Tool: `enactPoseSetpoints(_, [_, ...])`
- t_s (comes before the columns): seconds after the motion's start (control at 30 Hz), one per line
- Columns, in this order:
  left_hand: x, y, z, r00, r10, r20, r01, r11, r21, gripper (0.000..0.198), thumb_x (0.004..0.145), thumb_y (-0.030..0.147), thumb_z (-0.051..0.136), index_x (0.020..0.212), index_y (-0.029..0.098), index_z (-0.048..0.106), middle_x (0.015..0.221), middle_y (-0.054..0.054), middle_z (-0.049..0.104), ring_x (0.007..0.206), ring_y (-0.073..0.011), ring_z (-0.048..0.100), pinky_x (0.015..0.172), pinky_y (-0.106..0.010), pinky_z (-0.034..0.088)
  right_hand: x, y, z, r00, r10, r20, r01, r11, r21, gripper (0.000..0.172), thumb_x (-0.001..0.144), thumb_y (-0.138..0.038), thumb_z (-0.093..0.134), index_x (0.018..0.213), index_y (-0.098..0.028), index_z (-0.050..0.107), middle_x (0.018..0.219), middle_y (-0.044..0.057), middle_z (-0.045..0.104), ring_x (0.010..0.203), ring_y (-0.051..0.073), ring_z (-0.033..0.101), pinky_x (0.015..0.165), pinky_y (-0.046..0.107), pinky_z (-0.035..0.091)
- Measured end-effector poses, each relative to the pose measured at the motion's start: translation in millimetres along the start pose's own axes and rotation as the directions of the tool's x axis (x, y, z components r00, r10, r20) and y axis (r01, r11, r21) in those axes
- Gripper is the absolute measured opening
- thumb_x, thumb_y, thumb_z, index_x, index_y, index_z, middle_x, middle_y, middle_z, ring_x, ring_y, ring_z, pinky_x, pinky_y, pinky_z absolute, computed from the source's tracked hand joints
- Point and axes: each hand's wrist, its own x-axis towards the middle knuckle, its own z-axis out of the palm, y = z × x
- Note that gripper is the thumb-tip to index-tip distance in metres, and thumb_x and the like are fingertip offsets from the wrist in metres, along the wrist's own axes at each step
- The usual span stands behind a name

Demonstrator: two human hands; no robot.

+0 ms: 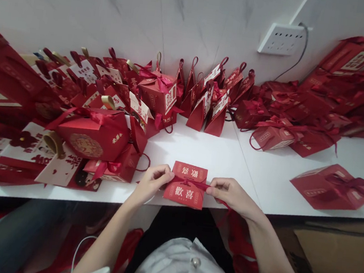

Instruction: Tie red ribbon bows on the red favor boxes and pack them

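Observation:
A red gift box (184, 193) with white lettering sits at the table's front edge, right before me. Across its top runs a dark red ribbon (192, 183), crossed or looped near the middle. My left hand (156, 180) pinches the ribbon at the box's left side. On the other side, my right hand (228, 193) has thumb and fingers closed on the ribbon's right end, and a length of it hangs below that hand. The ribbon looks stretched between both hands.
Crowded red gift boxes (91, 132) and bags fill the left of the white table (240, 174). Triangular boxes (200, 108) stand against the wall. More boxes pile up at the right, with one bow-tied box (331, 188) nearer. A power strip (282, 39) is on the wall.

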Motion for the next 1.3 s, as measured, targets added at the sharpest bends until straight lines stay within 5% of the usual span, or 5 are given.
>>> enactPoseSetpoints(0.27, [-4.4,-10.6,13.0,0.983,0.073,-0.167,-0.07,0.997,0.023,0.04,0.077,0.044,0.056,0.055,0.02,0.033,0.05,0.007,0.031,0.044,-0.0063,0.027,0.043,-0.021,0.022,3.5,-9.9,-11.5,1.0,-0.01,-0.014,0.008,0.996,-0.086,0.035,0.067,-0.048,0.07,0.058,-0.017,0.057,0.049,-0.006,0.044,0.049,0.008,0.038,0.049,0.023,0.029])
enactPoseSetpoints(0.43, [-16.3,-3.3,27.6,0.944,0.112,-0.309,-0.087,0.992,0.095,0.038,0.079,0.038,0.054,0.055,0.019,0.033,0.053,0.007,0.032,0.049,-0.0064,0.031,0.045,-0.019,0.026,-7.1,-26.5,-11.6,0.985,-0.162,0.067,0.17,0.974,-0.148,0.034,0.079,-0.047,0.06,0.062,-0.017,0.059,0.063,-0.001,0.054,0.059,0.011,0.048,0.058,0.026,0.039])
enactPoseSetpoints(0.67, [-27.1,4.2,28.0,0.984,0.029,-0.173,-0.009,0.993,0.116,0.035,0.082,0.041,0.052,0.06,0.018,0.039,0.046,0.008,0.039,0.041,-0.0054,0.037,0.042,-0.017,0.028,-7.2,-32.1,23.0,0.92,-0.389,-0.046,0.385,0.92,-0.08,0.019,0.086,-0.032,0.056,0.074,-0.021,0.065,0.104,0.005,0.067,0.101,0.019,0.06,0.093,0.037,0.041])
enactPoseSetpoints(1.0, [-30.8,26.1,20.1,0.989,-0.118,-0.088,0.13,0.98,0.151,0.033,0.082,0.043,0.052,0.063,0.019,0.042,0.035,0.009,0.042,0.027,-0.003,0.031,0.031,-0.014,0.022,11.0,-13.2,47.6,0.778,-0.524,-0.346,0.5,0.85,-0.164,0.008,0.081,-0.026,0.065,0.075,-0.022,0.069,0.075,0.001,0.066,0.074,0.016,0.059,0.071,0.03,0.046])
enactPoseSetpoints(1.3, [-38.4,31.5,8.8,0.981,-0.188,-0.041,0.193,0.967,0.169,0.03,0.083,0.047,0.05,0.075,0.019,0.046,0.041,0.006,0.055,0.027,-0.007,0.043,0.03,-0.014,0.029,14.5,-11.8,49.3,0.797,-0.542,-0.266,0.465,0.832,-0.302,0.015,0.086,-0.023,0.053,0.087,-0.021,0.068,0.086,0.004,0.067,0.082,0.019,0.061,0.077,0.036,0.046])
